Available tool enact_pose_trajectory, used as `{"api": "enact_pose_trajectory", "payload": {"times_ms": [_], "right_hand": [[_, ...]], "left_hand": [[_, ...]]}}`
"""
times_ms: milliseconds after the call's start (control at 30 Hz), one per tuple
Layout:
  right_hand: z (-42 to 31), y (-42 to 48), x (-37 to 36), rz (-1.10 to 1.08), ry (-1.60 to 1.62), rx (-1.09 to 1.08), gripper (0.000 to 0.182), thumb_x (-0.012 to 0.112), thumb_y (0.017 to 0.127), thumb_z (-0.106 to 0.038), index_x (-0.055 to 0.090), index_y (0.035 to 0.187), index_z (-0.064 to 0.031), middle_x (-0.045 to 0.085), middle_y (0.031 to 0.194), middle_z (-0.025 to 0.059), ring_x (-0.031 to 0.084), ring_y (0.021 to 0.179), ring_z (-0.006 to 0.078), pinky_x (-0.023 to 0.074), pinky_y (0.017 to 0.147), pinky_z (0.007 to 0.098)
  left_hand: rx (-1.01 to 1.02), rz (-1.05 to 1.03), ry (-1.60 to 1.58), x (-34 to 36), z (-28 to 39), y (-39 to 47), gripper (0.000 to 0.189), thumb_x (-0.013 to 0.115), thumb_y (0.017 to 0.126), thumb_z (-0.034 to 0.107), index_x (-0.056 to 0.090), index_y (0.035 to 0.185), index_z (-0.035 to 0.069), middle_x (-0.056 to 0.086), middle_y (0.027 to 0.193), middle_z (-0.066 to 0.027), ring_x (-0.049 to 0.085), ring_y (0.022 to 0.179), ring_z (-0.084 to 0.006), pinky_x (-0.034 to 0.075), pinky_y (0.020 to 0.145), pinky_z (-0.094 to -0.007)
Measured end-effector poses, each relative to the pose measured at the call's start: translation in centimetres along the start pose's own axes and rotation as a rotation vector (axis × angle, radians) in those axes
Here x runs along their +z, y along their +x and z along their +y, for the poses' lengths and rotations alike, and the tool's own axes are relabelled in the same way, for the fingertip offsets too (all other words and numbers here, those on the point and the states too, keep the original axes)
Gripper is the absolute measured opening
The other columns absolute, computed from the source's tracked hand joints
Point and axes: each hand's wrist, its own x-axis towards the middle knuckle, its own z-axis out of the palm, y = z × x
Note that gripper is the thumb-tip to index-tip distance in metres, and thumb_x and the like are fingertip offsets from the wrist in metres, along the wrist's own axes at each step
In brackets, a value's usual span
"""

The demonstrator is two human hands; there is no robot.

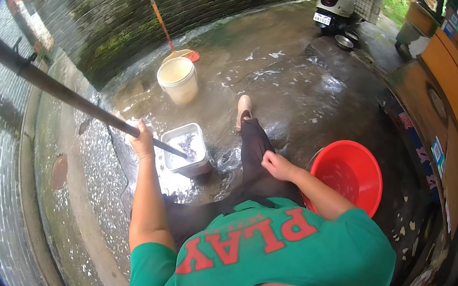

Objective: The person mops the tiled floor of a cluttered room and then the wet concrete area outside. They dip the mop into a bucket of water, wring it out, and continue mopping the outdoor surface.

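Note:
My left hand [142, 141] is wrapped around a long dark pole [78, 105], which slants from the upper left down into a square whitish plastic bucket [186, 169]. Inside that bucket is foamy water with purplish-grey material around the pole's lower end; the suds partly hide it. My right hand [278, 165] is closed in a fist against my dark trousers [251, 149]; I cannot see any object in it. Beside my right forearm stands a round red bucket [365, 169] with a wire handle, holding some liquid.
Ahead stands a cream round bucket [181, 89], before a broom [160, 18] leaning on the mossy brick wall [118, 41]. A scooter [336, 1] is parked at the upper right, with metal bowls [344, 41] near it. Cardboard [415, 90] lines the right side. The concrete floor [291, 92] is wet.

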Motion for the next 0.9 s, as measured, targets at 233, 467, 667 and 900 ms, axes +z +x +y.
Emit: {"api": "enact_pose_trajectory", "payload": {"times_ms": [233, 467, 667, 900], "right_hand": [[-8.2, -5.6, -2.5, -0.56, -0.297, 0.0, 0.015, 0.06, 0.084, -0.016, 0.053, 0.088, -0.0032, 0.059, 0.079, 0.0134, 0.06, 0.076, 0.0291, 0.0475, 0.066, 0.0367], [-17.8, 1.0, -6.0, -0.084, 0.07, -0.258, 0.058, 0.072, 0.072, -0.006, 0.046, 0.123, -0.0029, 0.056, 0.102, 0.0071, 0.057, 0.088, 0.0165, 0.0469, 0.082, 0.0303], [-14.9, 8.0, 1.5, 0.141, 0.435, -0.233, 0.07, 0.058, 0.081, 0.0, 0.021, 0.139, -0.0032, 0.051, 0.12, 0.0138, 0.049, 0.112, 0.0213, 0.0383, 0.098, 0.0349], [-10.2, 13.4, 8.3, 0.037, 0.522, -0.211, 0.02, 0.053, 0.087, -0.001, 0.053, 0.107, -0.0015, 0.063, 0.084, 0.0066, 0.059, 0.079, 0.0116, 0.0489, 0.076, 0.0262]], "left_hand": [[0.063, 0.037, 0.095, 2.1, -0.3, 0.2, 0.031, 0.062, 0.087, 0.019, 0.048, 0.061, 0.009, 0.045, 0.051, 0.0025, 0.042, 0.043, -0.0086, 0.035, 0.041, -0.0251], [0.334, -0.285, 0.213, 7.6, 3.0, -8.3, 0.023, 0.068, 0.081, 0.027, 0.063, 0.075, 0.005, 0.055, 0.061, -0.0149, 0.052, 0.055, -0.0249, 0.044, 0.056, -0.0359], [0.507, -0.878, 0.502, 7.9, 2.3, -16.4, 0.036, 0.073, 0.068, 0.022, 0.054, 0.094, 0.005, 0.057, 0.093, -0.0133, 0.055, 0.088, -0.0328, 0.044, 0.075, -0.042], [0.13, -0.97, 1.309, -15.1, 3.5, -11.0, 0.047, 0.068, 0.074, 0.041, 0.058, 0.108, 0.01, 0.055, 0.11, -0.0059, 0.049, 0.111, -0.0233, 0.032, 0.097, -0.054]]}}
